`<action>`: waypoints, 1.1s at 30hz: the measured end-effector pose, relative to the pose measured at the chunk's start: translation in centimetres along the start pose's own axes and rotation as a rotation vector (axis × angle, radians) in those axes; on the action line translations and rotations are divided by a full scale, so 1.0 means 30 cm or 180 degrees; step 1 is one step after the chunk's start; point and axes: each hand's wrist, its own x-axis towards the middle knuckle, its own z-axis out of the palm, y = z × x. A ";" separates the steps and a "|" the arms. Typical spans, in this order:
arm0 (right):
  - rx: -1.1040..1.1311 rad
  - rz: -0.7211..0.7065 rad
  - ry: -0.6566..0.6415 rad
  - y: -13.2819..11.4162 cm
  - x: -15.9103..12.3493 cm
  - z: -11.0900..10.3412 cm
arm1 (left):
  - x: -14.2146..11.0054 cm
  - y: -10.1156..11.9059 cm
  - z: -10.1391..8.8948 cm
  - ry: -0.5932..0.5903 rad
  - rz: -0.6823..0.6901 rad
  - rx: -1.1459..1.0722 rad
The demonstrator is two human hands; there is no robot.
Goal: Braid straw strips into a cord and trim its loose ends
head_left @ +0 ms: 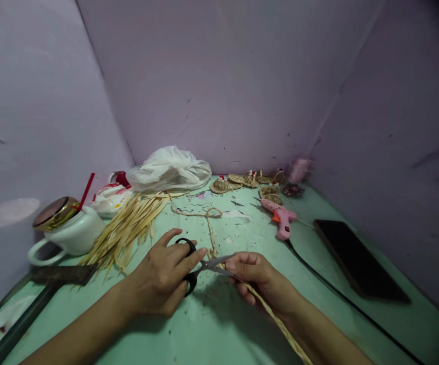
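Note:
My left hand (pixel 162 274) grips the black handles of a pair of scissors (pixel 206 265), whose blades are parted and point right. Those blades reach the fingertips of my right hand (pixel 259 279), which pinches a braided straw cord (pixel 274 317). From the pinch the cord trails down past my right wrist to the bottom edge. Another stretch of cord (pixel 210 230) runs away from my hands, bends in a small loop and continues left toward a bundle of dry straw strips (pixel 130 230). Whether a blade touches the cord, I cannot tell.
A pink glue gun (pixel 280 215) with a black cable and a dark phone (pixel 358 261) lie at right. Small woven straw pieces (pixel 223 185) and a plastic bag (pixel 171 170) sit along the back wall. At left are a white mug (pixel 76 235) and a hammer (pixel 63 275).

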 end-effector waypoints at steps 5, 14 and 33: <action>0.0011 -0.0040 -0.0050 0.004 -0.003 -0.006 | 0.000 0.002 0.003 -0.0040 0.0009 -0.0025; 0.0142 -0.0111 -0.0013 0.006 0.000 -0.010 | -0.010 -0.002 0.033 0.0042 -0.0019 -0.0338; -0.0274 -0.0211 0.0179 0.008 0.001 0.014 | -0.006 0.009 0.036 -0.0168 -0.0140 -0.0405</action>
